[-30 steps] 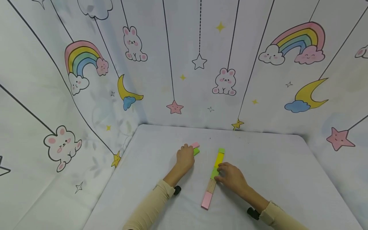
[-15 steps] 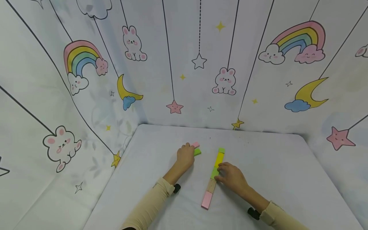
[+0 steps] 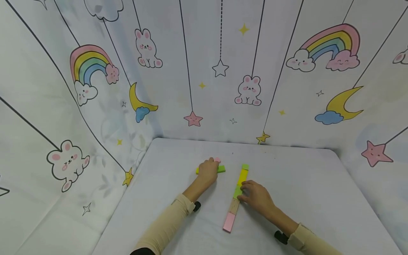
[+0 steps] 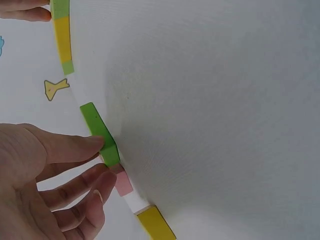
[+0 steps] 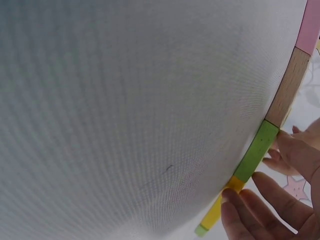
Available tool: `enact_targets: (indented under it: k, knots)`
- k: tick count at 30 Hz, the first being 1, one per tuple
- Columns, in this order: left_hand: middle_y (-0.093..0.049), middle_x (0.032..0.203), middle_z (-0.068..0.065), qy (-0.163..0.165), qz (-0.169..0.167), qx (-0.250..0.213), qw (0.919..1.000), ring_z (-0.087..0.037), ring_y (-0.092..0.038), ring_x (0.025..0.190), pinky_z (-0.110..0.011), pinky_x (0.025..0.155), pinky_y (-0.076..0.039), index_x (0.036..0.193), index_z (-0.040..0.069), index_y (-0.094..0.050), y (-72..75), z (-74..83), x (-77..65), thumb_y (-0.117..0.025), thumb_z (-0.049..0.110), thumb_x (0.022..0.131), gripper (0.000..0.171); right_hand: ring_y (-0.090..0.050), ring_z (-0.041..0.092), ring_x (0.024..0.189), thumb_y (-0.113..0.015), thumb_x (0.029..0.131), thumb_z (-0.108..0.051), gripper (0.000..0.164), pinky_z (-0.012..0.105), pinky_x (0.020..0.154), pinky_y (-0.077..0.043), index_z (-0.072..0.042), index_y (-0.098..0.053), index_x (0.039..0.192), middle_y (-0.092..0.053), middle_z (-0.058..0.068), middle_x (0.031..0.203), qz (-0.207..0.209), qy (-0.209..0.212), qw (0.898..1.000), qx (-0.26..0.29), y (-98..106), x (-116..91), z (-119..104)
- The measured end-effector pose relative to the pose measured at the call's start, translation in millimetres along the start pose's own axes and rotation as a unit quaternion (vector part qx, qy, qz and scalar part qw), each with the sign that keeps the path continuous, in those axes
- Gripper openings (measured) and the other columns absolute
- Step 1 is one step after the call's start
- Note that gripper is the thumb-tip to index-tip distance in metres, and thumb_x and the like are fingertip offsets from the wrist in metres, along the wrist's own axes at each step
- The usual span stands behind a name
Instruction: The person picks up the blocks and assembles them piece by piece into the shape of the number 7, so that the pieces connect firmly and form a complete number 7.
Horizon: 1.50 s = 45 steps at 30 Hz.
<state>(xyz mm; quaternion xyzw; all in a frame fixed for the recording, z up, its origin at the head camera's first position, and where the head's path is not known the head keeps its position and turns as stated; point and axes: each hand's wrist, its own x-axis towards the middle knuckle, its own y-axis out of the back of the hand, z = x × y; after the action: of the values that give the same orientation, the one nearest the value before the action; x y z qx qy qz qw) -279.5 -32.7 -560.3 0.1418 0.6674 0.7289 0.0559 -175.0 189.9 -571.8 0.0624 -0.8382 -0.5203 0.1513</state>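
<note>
My left hand (image 3: 208, 173) pinches a green block (image 4: 95, 120) between thumb and fingers, above the white tabletop's middle. A pink block (image 4: 123, 182) sits just beyond its fingertips, and a yellow block (image 3: 197, 171) shows at the hand's left side. To the right runs a slanting row of blocks laid end to end: pink (image 3: 229, 222) nearest, then bare wood (image 3: 234, 206), green (image 3: 237, 192), yellow (image 3: 243, 176), and a small green end piece (image 3: 245, 166). My right hand (image 3: 259, 199) rests against the row's right side, its thumb and fingertips touching the green and yellow blocks.
The white table (image 3: 306, 184) has rounded far corners. Behind and beside it hangs a white cloth (image 3: 178, 88) printed with rainbows, rabbits, moons and stars. A small black device (image 3: 281, 237) is strapped at the right wrist.
My left hand has shifted slightly right, and the green block has turned and moved right with it. The yellow block has come into view left of the hand. My right hand stays put.
</note>
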Motion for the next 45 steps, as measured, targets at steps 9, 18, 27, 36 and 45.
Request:
enact_targets:
  k: [9, 18, 27, 36, 45]
  knots:
    - [-0.065, 0.092, -0.004, -0.023, 0.019, 0.008, 0.9995, -0.020, -0.067, 0.078, -0.036, 0.062, -0.056, 0.103, 0.015, -0.077, 2.1, 1.7, 2.9, -0.072, 0.011, 0.095, 0.010, -0.068, 0.031, 0.117, -0.094, 0.076, -0.029, 0.040, 0.049, 0.098, -0.053, -0.007, -0.079, 0.106, -0.072, 0.007, 0.123, 0.003, 0.007, 1.000, 0.008, -0.1, -1.0, -1.4]
    - [-0.066, 0.097, -0.004, -0.033, 0.002, 0.039, 0.9987, -0.019, -0.067, 0.080, -0.035, 0.065, -0.057, 0.110, 0.016, -0.078, 3.9, 7.5, 8.4, -0.071, 0.014, 0.097, 0.015, -0.068, 0.030, 0.117, -0.093, 0.077, -0.030, 0.040, 0.049, 0.099, -0.053, -0.007, -0.079, 0.107, -0.071, 0.006, 0.123, 0.003, 0.006, 1.000, 0.007, 1.3, -0.9, -2.7]
    - [-0.065, 0.093, -0.005, -0.074, 0.024, 0.040, 0.9962, -0.019, -0.066, 0.076, -0.034, 0.063, -0.057, 0.108, 0.013, -0.078, 0.5, 11.2, 12.2, -0.069, 0.011, 0.097, 0.014, -0.068, 0.029, 0.116, -0.093, 0.077, -0.030, 0.040, 0.048, 0.098, -0.053, -0.008, -0.079, 0.107, -0.071, 0.005, 0.123, 0.004, 0.007, 1.000, 0.006, 0.5, -1.3, -1.1]
    - [-0.066, 0.097, -0.005, -0.082, 0.018, 0.046, 0.9954, -0.019, -0.066, 0.078, -0.035, 0.064, -0.057, 0.111, 0.014, -0.077, -2.2, 15.7, 15.5, -0.068, 0.012, 0.099, 0.015, -0.068, 0.030, 0.117, -0.093, 0.077, -0.029, 0.040, 0.049, 0.099, -0.053, -0.007, -0.079, 0.108, -0.071, 0.006, 0.123, -0.001, 0.002, 1.000, 0.009, -1.1, -0.2, -0.3]
    - [-0.066, 0.101, -0.004, -0.084, -0.005, 0.058, 0.9948, -0.019, -0.067, 0.082, -0.034, 0.068, -0.058, 0.117, 0.016, -0.076, 3.9, 25.2, 17.3, -0.069, 0.016, 0.101, 0.018, -0.067, 0.029, 0.118, -0.092, 0.078, -0.030, 0.040, 0.049, 0.100, -0.052, -0.008, -0.078, 0.109, -0.071, 0.006, 0.124, -0.004, -0.002, 1.000, 0.007, -2.1, -0.1, -0.3]
